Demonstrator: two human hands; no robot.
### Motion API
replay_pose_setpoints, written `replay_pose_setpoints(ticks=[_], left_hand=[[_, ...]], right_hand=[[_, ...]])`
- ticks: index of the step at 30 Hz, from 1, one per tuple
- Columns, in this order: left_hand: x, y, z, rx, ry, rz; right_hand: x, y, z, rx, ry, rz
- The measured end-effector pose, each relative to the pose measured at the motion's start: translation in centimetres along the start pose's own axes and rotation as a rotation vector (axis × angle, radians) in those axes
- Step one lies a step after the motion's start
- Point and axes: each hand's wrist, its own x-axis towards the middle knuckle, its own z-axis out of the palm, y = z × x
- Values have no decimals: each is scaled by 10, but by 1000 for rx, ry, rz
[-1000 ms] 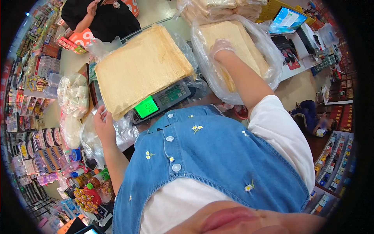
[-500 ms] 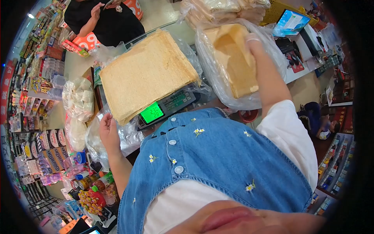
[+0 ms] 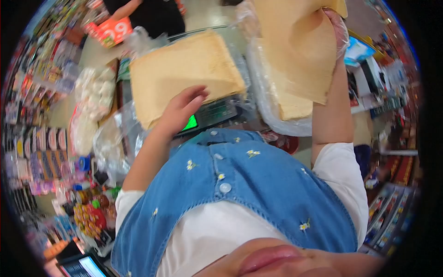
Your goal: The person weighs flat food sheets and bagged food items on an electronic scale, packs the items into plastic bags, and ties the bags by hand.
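Note:
My right hand, with clear plastic around it, grips the edge of a thin tan tofu sheet, lifted and folding over. Beneath it lies a stack of tofu sheets in an open clear plastic bag. My left hand is open, with its fingers stretched out and nothing in them. It is over the near edge of another stack of tofu sheets, which rests on a digital scale. That stack covers most of the scale, and my left hand partly hides the green display.
Left of the scale are bags of white round items and crumpled clear plastic. A person in black stands across the counter. A monitor is at the right, and packed shelves line the left.
My right hand has raised a tofu sheet from the bagged stack, up and away from me. My left hand has moved from beside the scale to over its stack's near edge.

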Motion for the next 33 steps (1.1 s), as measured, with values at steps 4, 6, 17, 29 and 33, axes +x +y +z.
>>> replay_pose_setpoints(ticks=[4,6,17,29,33], left_hand=[[11,1,-2,-674,16,14],[5,-3,-20,-638,193,41],[-13,-57,-127,209,716,-195],[-6,-50,-153,917,791,-153],[-11,-40,-165,948,983,0]], right_hand=[[-68,9,117,531,-220,273],[-118,25,150,952,-305,547],[-213,45,138,757,-573,1275],[-146,95,116,-424,-140,353],[-111,31,127,-607,-142,-209]])
